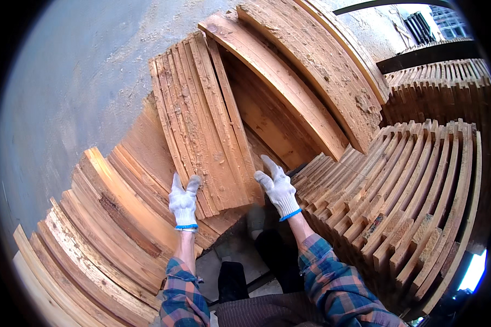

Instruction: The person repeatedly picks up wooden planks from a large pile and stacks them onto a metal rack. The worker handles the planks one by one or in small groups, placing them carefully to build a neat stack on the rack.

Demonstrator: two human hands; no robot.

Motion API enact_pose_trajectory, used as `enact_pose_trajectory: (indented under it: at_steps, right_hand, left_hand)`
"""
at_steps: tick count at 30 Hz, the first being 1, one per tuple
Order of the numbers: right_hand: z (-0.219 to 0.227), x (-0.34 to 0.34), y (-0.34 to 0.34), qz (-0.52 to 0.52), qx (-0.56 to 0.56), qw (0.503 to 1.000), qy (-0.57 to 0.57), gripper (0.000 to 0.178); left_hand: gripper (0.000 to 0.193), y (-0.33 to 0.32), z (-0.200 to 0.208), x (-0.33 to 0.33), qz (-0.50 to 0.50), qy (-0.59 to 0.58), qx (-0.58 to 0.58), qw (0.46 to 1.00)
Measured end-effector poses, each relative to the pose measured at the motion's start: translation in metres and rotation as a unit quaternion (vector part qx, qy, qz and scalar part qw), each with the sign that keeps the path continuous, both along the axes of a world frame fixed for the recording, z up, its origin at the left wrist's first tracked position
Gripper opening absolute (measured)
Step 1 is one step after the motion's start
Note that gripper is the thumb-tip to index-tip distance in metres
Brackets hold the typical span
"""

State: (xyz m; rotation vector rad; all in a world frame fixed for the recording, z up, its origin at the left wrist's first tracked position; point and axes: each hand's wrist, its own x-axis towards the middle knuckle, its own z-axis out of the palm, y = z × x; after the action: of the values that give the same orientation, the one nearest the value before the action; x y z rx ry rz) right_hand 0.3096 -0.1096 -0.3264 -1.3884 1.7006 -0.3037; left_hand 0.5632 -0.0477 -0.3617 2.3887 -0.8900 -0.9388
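- On my feed, the bundle of boards (pixel 202 125) lies side by side, rough sawn edges up, across the lower boards (pixel 147 128), with its near end by their near edge.
- I see the left hand (pixel 183 200) at the bundle's near left corner: open, thumb and fingers stretched forward (the white glove has a blue cuff).
- The right hand (pixel 279 188) is beside the near right corner, also open, thumb toward the bundle and fingers spread; I can't tell how firmly either hand is touching the wood.
- Past the bundle's right edge I have wide curved planks (pixel 311 71), leaning, with a dark gap under the nearest.
- To the left, a row of boards (pixel 106 218) runs to the lower-left, one with a pale, mottled face.
- On the right, a stack of narrow boards (pixel 403 201) fans out, a dark bar (pixel 431 57) beyond it.
- One board end there carries a dark greenish patch (pixel 375 224) (too small for me to tell a mark from a stain).
- Both sleeves (pixel 338 278) are plaid.
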Motion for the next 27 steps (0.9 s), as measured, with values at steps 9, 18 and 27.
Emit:
enact_pose_trajectory:
  at_steps: [9,18,27]
  right_hand:
    - [-0.033,0.001,0.061,0.061,0.072,0.995,0.037,0.083]
    - [-0.137,-0.07,0.162,-0.212,0.141,0.934,-0.25,0.065]
    - [0.021,-0.055,0.222,-0.235,0.364,0.738,-0.517,0.065]
  left_hand:
    - [0.079,0.069,-0.025,-0.05,0.111,0.056,-0.097,0.988]
    - [0.05,0.195,-0.035,-0.097,0.417,0.306,-0.038,0.855]
    - [0.066,0.257,0.084,-0.02,0.316,0.499,0.073,0.803]
